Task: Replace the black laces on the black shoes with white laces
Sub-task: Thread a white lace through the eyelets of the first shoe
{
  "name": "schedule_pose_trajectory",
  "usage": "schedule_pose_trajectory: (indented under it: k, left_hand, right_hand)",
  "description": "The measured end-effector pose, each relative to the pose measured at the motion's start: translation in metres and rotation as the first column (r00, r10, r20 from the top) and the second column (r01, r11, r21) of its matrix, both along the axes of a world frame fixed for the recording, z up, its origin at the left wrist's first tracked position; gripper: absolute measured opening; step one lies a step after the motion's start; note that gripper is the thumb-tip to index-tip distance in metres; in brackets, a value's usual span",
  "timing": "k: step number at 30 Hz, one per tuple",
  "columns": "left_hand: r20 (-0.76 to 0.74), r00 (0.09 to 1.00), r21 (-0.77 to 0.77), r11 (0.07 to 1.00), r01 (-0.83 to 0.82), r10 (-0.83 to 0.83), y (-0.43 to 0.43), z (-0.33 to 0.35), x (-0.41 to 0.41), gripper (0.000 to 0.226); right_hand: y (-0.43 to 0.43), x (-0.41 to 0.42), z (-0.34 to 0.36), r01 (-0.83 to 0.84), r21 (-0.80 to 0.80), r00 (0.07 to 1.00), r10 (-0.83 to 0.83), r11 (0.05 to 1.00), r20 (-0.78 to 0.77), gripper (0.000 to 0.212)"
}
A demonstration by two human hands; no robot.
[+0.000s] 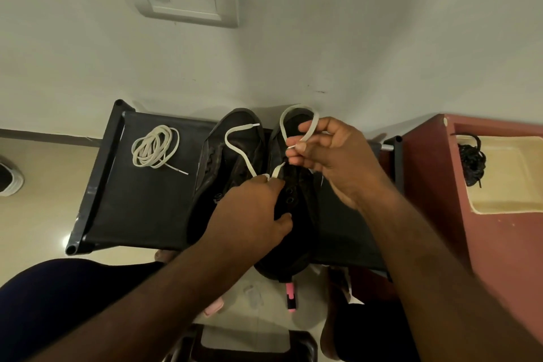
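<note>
I see my right hand (338, 161) pinching the white lace (297, 109) over the black shoe (302, 209) on the bench (141, 200), left hand (252, 209) pinching it at the eyelets (289, 196), black laces (471, 161) in the cream tray (505, 200).

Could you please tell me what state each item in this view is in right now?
Shoe under the hands: white lacing just begun, some eyelets bare.
Other shoe: no lace threaded.
White lace: partly threaded, looped above the shoe.
Spare white lace: coiled on the rack.
Black laces: off, bundled in the tray.
Left hand: pinches the white lace at the eyelets.
Right hand: pinches the lace's tip.
</note>
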State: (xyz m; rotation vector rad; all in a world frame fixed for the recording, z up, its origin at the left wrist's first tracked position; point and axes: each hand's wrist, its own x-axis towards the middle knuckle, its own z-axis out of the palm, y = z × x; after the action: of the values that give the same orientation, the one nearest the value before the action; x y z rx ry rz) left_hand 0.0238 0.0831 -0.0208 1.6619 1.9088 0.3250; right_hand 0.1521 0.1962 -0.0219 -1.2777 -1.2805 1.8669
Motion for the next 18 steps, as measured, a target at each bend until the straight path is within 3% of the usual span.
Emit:
schedule_pose_trajectory:
  k: [6,18]
  left_hand:
    - [-0.085,0.996,0.012,1.0,-0.029,0.03,0.002,-0.004,0.009,0.046]
    - [-0.028,1.0,0.052,0.999,0.009,-0.007,-0.001,-0.007,0.001,0.051]
  right_hand:
    - [0.001,-0.002,-0.005,-0.117,0.161,0.957,0.068,0.98,0.281,0.013]
    - [0.003,-0.002,-0.013,-0.035,0.108,0.971,0.009,0.994,0.24,0.016]
